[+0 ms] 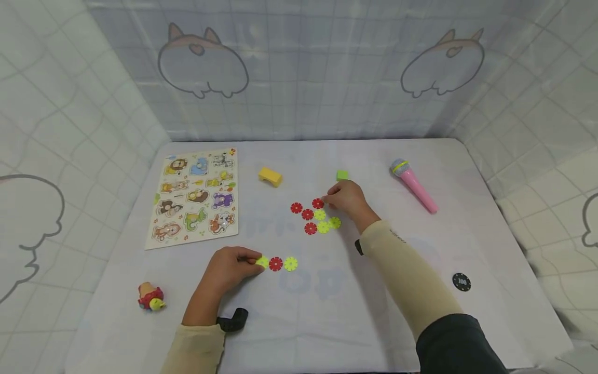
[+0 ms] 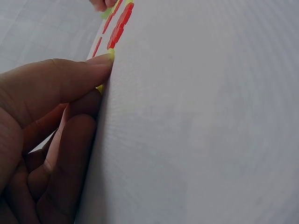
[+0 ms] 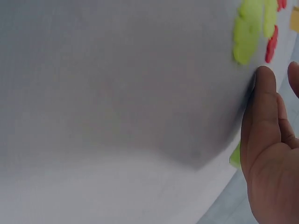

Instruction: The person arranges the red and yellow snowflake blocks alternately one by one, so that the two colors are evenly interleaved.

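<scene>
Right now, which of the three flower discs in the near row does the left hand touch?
The yellow-green disc at the row's left end; the left hand pinches it.

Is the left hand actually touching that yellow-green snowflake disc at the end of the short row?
Touching. In the head view the left hand has its fingertips on the yellow-green disc; the left wrist view shows a fingertip pressed against its edge.

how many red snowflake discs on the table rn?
5. Four red discs in the central cluster by the right hand. One in the short row at the left hand. The hands may hide more.
</scene>
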Motion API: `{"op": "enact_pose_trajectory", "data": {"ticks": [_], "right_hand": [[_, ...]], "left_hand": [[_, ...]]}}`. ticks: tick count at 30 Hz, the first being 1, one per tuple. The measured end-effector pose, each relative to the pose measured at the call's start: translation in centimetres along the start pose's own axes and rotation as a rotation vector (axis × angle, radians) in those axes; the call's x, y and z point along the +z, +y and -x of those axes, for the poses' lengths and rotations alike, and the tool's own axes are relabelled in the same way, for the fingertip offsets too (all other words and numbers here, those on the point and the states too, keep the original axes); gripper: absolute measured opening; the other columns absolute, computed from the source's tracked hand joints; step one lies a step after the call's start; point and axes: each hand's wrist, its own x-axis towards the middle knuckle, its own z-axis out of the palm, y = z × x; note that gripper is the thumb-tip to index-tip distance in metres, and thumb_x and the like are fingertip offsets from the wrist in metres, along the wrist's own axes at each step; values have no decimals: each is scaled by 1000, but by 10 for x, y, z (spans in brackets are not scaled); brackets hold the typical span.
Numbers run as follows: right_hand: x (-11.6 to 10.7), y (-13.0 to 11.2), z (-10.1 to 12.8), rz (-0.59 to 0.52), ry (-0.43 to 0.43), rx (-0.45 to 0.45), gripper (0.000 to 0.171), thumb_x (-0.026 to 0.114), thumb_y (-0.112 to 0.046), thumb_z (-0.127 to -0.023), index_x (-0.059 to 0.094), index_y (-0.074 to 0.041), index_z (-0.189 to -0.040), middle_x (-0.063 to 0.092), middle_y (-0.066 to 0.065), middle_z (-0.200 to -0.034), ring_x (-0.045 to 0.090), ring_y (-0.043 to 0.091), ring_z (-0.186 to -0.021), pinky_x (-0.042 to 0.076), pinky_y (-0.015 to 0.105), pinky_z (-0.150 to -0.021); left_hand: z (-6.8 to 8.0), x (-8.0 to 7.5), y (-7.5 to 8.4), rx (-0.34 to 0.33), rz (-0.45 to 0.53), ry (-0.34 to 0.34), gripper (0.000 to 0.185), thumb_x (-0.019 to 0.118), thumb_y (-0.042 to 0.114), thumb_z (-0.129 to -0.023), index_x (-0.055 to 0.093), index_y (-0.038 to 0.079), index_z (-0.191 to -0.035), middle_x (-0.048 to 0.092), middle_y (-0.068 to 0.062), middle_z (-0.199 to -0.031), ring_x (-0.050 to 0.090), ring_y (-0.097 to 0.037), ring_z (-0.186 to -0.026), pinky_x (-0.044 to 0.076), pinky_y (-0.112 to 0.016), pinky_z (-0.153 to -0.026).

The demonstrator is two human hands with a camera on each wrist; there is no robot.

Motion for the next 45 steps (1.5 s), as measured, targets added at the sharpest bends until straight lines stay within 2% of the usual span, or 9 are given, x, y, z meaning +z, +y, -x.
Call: {"op": "enact_pose_trajectory", "data": {"ticks": [3, 11, 17, 21, 26, 32, 39, 45], "right_hand": [[9, -3, 1, 38, 29, -5, 28, 83, -28, -91, 71, -7, -106, 70, 8, -96, 67, 22, -90, 51, 37, -82], [27, -14, 5, 154, 85, -82, 31, 85, -29, -88, 70, -6, -102, 66, 8, -101, 59, 26, -96, 52, 37, -77], [31, -12, 3, 219, 100, -96, 29, 86, -28, -86, 70, -7, -98, 65, 7, -96, 61, 25, -90, 53, 35, -73], [33, -12, 0, 313, 99, -122, 25, 86, -27, -86, 71, -7, -92, 66, 5, -89, 63, 23, -82, 53, 34, -71], [30, -16, 1, 357, 76, -118, 21, 84, -24, -88, 70, -7, -88, 66, 6, -86, 63, 22, -80, 53, 33, -71], [28, -20, 3, 365, 40, -94, 19, 81, -20, -92, 68, -5, -94, 65, 8, -90, 63, 23, -83, 54, 32, -72], [27, -21, 2, 402, 2, -92, 25, 79, -21, -93, 66, -1, -101, 64, 10, -91, 64, 23, -82, 55, 32, -71], [25, -21, -1, 435, -35, -109, 23, 76, -22, -95, 68, -1, -95, 66, 9, -84, 64, 22, -77, 53, 32, -70]], "left_hand": [[0, 0, 0, -4, -5, -5, 26, 91, 22, -81, 83, 19, -106, 69, 5, -88, 61, -18, -86, 49, -36, -78], [1, -5, 0, -16, -9, -9, 27, 91, 24, -81, 83, 19, -107, 70, 5, -90, 61, -19, -87, 49, -37, -77], [0, -2, -3, -7, -7, -15, 26, 91, 23, -81, 83, 19, -106, 69, 5, -89, 61, -17, -85, 49, -36, -76], [-1, -1, -2, 4, -9, -9, 26, 91, 22, -81, 83, 19, -105, 69, 5, -88, 61, -17, -84, 50, -36, -76], [-2, -1, -1, 5, -10, -13, 27, 91, 23, -80, 83, 19, -105, 70, 4, -89, 61, -17, -83, 50, -36, -76], [-2, 0, -1, -3, -7, -5, 27, 91, 23, -80, 83, 19, -106, 69, 5, -89, 61, -17, -84, 49, -35, -76], [-2, -1, -1, 10, -6, 6, 26, 91, 22, -80, 83, 19, -105, 70, 5, -88, 62, -16, -83, 50, -36, -76], [-1, 1, -2, 4, 3, 7, 26, 91, 21, -80, 83, 19, -104, 70, 5, -88, 62, -16, -82, 50, -35, -75]]}}
